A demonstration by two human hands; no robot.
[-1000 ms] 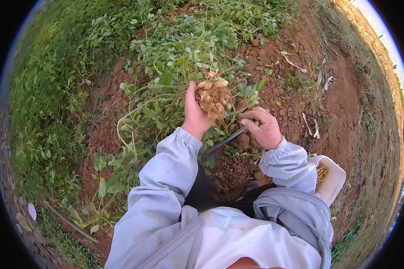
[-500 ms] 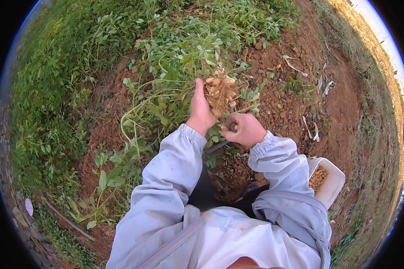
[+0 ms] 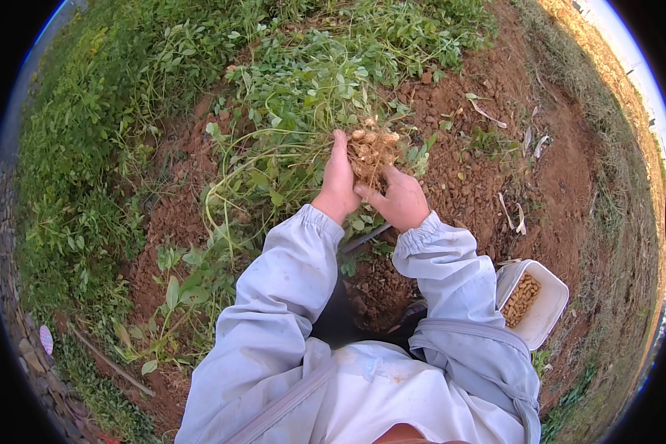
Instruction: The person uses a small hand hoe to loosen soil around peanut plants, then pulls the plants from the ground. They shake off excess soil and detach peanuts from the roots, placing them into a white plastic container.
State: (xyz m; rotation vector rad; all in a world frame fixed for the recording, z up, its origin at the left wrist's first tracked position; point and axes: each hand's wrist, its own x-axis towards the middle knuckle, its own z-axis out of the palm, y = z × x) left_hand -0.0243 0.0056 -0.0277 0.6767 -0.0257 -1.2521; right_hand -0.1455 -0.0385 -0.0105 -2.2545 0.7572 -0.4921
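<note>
An uprooted peanut plant (image 3: 255, 174) hangs across the middle, its leafy stems trailing left and its soil-tinged root end facing me. My left hand (image 3: 337, 181) grips it just below the root end, thumb pointing up along the left side. A clump of pale peanuts (image 3: 375, 148) among fine brown roots sits to the right of that thumb. Against the lower right of the clump, my right hand (image 3: 399, 198) has closed its fingers on the peanuts; the fingertips are partly hidden by the roots. Both wrists are close together.
A white tub (image 3: 547, 314) with loose picked peanuts (image 3: 522, 300) stands by my right elbow. Below my hands lies a grey rod (image 3: 366, 238). Reddish, cloddy soil (image 3: 488, 177) spreads to the right, with dry leaf scraps. Dense green plants (image 3: 89, 185) fill the left and far side.
My right hand has moved up and in from just below the roots to the peanut clump. My left hand has shifted slightly right and turned the clump. More of the tub shows now.
</note>
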